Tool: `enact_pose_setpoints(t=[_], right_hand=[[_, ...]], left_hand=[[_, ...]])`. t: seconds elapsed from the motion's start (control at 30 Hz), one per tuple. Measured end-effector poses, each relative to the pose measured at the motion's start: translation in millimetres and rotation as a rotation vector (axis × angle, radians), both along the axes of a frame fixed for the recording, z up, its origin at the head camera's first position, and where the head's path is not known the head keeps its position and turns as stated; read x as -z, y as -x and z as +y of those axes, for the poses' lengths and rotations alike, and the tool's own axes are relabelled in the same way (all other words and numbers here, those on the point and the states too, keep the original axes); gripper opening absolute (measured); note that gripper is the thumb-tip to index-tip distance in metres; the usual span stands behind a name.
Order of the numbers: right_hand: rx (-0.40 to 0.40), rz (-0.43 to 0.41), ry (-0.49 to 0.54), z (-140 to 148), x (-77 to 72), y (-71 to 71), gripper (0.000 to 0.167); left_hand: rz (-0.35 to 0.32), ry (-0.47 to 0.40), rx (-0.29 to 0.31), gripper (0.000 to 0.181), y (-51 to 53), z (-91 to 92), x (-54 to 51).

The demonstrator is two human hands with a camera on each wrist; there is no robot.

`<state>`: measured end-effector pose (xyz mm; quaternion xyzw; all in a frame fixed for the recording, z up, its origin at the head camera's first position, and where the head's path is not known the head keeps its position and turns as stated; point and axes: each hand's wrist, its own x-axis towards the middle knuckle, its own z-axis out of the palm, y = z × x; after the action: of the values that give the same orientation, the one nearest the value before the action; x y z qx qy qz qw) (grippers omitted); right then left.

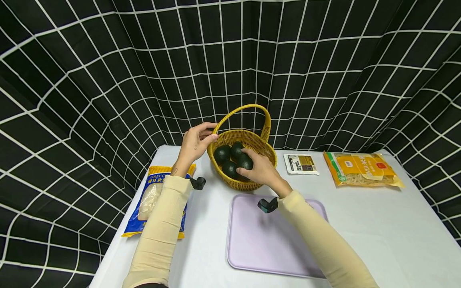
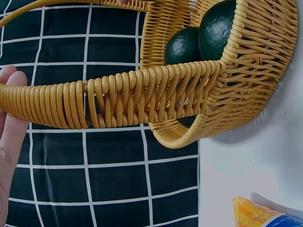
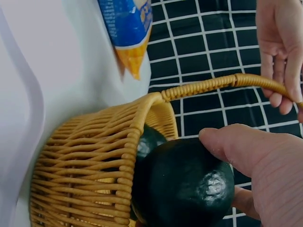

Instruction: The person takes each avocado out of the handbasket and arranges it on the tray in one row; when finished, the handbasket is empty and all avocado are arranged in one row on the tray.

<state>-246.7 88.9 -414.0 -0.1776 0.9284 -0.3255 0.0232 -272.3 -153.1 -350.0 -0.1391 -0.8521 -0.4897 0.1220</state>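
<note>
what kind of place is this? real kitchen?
Probably a staged recording booth rather than a kitchen: black curtains with a white grid surround a white-topped table, where a wicker basket and a lilac tray are set out.

"Where does the head view look from?"
"Above the forearms [image 1: 155, 232], well back, facing forward and down over most of the worktop [image 1: 378, 224] and the cloth [image 1: 232, 60] behind."
"And the left wrist's?"
"Close to the basket [image 2: 262, 82], turned sideways: worktop at the right edge, left hand [image 1: 195, 140] at the left."
"The right wrist's?"
"Very near an avocado [image 3: 182, 184], also sideways, worktop at the left, facing across to the left hand."
"What do the wrist views share?"
"Basket, avocados and part of the blue pack [image 1: 153, 198], all in the head view too."
</note>
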Motion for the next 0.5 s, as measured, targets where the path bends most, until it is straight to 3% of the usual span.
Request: enact_pose_setpoints(t=[0.5], right_hand=[[-0.003,0.018,0.043,0,-3.4,-13.4,0.073]], left_hand=[[-0.008,0.003,-0.003,0.032,-0.9,0.4,-0.4]])
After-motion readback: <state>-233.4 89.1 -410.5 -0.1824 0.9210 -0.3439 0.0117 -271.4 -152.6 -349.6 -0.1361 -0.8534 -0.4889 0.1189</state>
